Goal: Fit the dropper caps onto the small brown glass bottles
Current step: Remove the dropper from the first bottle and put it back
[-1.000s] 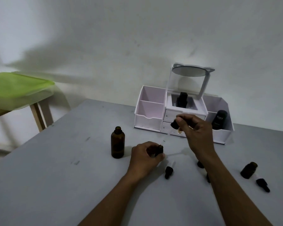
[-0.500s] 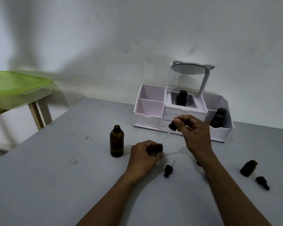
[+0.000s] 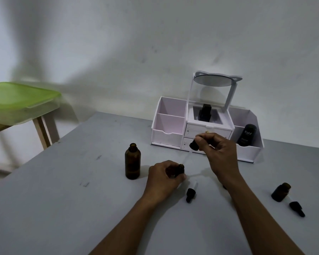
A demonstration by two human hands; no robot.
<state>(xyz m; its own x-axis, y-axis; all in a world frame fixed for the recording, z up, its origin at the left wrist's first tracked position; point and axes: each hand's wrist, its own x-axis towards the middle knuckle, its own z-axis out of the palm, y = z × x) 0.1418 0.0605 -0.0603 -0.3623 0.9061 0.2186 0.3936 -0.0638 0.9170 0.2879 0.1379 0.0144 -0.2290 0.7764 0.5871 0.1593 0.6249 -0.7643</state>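
Lying loose on the grey worktop (image 3: 44, 208) nearest the person are two spare dropper caps (image 3: 191, 192), one beside a tipped small bottle (image 3: 281, 191). Farther in, the left hand (image 3: 164, 178) is clamping a small brown bottle (image 3: 180, 170) while the right hand (image 3: 217, 153) is pinching a dropper cap (image 3: 194, 145), its glass tube angling toward that bottle's mouth. Beyond, a taller bottle (image 3: 132, 163) is standing uncapped, so no cap seems fitted yet.

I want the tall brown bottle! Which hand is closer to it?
Left. The left hand sits just beside the tall brown bottle; the right hand hangs farther off, holding a dropper cap.
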